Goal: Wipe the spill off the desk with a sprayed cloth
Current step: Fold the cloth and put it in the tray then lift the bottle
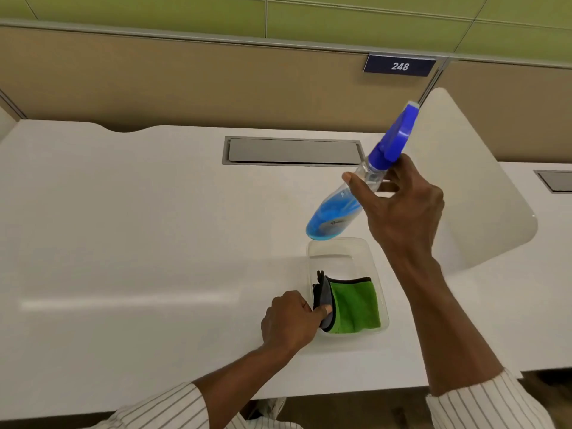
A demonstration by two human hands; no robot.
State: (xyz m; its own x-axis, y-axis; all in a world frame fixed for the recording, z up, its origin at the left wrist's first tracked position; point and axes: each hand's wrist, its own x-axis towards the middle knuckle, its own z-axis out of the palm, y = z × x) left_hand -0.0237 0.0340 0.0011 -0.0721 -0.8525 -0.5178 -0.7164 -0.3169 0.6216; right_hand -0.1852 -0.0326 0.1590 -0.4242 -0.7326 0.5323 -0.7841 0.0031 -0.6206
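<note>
Head view: the white desk point(123, 243) spreads across the frame, bare on its left half, with a grey hatch point(292, 151) set into it at about 12 o'clock. At 6 o'clock the left hand point(289, 322) reaches in from a striped sleeve point(161, 410) and pinches the dark edge of a green cloth point(356, 306), thumb and fingers closed on that edge. The cloth lies folded in the near end of a clear tub point(337, 252), which sits on the desk just right of centre; the tub's far end holds nothing. Above the tub, toward 1 o'clock, the right hand point(399, 209) grips a spray bottle point(334, 215) around its neck, fingers wrapped tight. The bottle is tilted in the air, blue liquid pooled at its lower end, blue nozzle pointing up toward 1 o'clock. A number plate point(400, 66) reading 248 hangs on the partition behind. No spill is clear on the desk.
</note>
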